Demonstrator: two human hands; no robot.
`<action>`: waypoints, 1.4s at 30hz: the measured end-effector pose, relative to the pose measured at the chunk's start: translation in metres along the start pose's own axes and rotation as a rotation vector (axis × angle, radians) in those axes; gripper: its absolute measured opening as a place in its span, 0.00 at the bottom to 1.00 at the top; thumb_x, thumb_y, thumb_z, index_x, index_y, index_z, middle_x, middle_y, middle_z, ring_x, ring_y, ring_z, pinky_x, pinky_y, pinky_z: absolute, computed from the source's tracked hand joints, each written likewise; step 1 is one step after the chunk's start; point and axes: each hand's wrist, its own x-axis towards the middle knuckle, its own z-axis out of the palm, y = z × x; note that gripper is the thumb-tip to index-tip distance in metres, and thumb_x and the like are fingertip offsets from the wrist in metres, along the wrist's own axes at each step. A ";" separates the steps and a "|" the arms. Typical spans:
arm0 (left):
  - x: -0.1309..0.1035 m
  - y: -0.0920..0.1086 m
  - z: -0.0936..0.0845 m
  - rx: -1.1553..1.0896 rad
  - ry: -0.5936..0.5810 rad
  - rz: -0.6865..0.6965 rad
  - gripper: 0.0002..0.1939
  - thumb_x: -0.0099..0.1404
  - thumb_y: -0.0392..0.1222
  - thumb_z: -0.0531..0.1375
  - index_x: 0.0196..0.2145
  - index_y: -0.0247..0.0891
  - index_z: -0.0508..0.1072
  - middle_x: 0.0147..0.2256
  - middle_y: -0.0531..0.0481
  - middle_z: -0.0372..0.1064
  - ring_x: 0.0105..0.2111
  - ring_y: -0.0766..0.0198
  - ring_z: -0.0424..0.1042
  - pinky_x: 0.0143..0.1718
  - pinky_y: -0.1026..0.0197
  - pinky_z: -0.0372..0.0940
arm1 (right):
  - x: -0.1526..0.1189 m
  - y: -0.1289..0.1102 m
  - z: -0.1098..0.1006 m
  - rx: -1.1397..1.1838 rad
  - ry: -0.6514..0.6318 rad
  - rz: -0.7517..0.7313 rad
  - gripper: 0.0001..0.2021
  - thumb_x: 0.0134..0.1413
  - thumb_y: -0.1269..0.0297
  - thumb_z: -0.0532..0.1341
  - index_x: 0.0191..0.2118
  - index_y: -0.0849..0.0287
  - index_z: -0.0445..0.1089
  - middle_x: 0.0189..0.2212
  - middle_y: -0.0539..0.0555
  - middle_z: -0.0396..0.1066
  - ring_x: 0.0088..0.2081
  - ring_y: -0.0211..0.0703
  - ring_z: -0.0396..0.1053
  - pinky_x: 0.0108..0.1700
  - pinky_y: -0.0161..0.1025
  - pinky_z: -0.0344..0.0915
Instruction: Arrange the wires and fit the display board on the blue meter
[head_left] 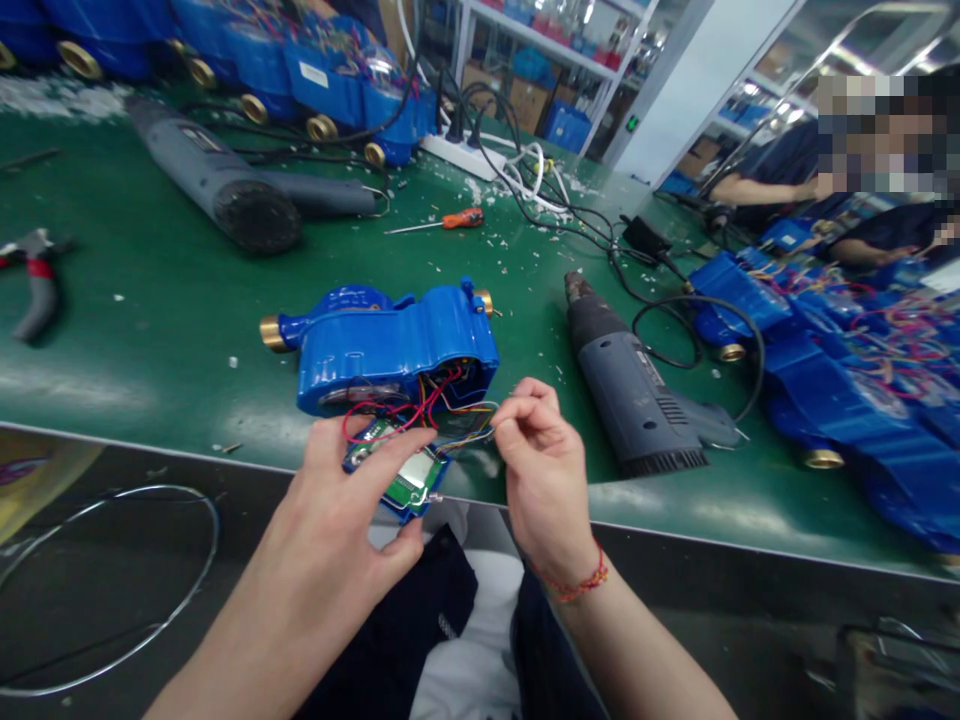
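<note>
A blue water meter with brass pipe ends lies on the green bench, its open end towards the right. Red, yellow and dark wires run from that opening to a green circuit board with a small display. My left hand grips the board at the bench's front edge, thumb below and fingers over the top. Just right of the meter, my right hand is closed in a pinch on thin wires. The fingertips hide the wire ends.
Two heat guns, one at right and one at back left, lie on the bench. An orange screwdriver, pliers, a power strip and tangled cables lie around. Several blue meters crowd the right, where another person sits.
</note>
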 end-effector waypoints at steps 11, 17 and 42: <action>-0.001 -0.004 -0.003 -0.066 -0.048 -0.048 0.26 0.60 0.38 0.59 0.56 0.49 0.65 0.50 0.46 0.53 0.50 0.51 0.68 0.46 0.51 0.74 | -0.016 -0.004 -0.016 -0.633 -0.150 -0.487 0.08 0.61 0.73 0.62 0.43 0.57 0.77 0.36 0.54 0.65 0.40 0.43 0.63 0.40 0.42 0.63; 0.000 -0.002 -0.004 -0.078 -0.053 -0.032 0.26 0.59 0.38 0.58 0.56 0.50 0.65 0.49 0.47 0.53 0.50 0.51 0.68 0.42 0.54 0.75 | -0.012 -0.002 0.001 -0.555 -0.191 -0.442 0.06 0.58 0.75 0.64 0.34 0.59 0.77 0.32 0.52 0.67 0.38 0.43 0.62 0.39 0.42 0.59; -0.002 -0.003 -0.004 -0.090 -0.042 -0.092 0.25 0.58 0.37 0.59 0.54 0.49 0.67 0.49 0.47 0.55 0.49 0.50 0.70 0.43 0.51 0.74 | -0.007 -0.006 0.001 -0.434 -0.177 -0.292 0.06 0.55 0.75 0.65 0.32 0.56 0.77 0.33 0.51 0.63 0.39 0.42 0.62 0.42 0.42 0.60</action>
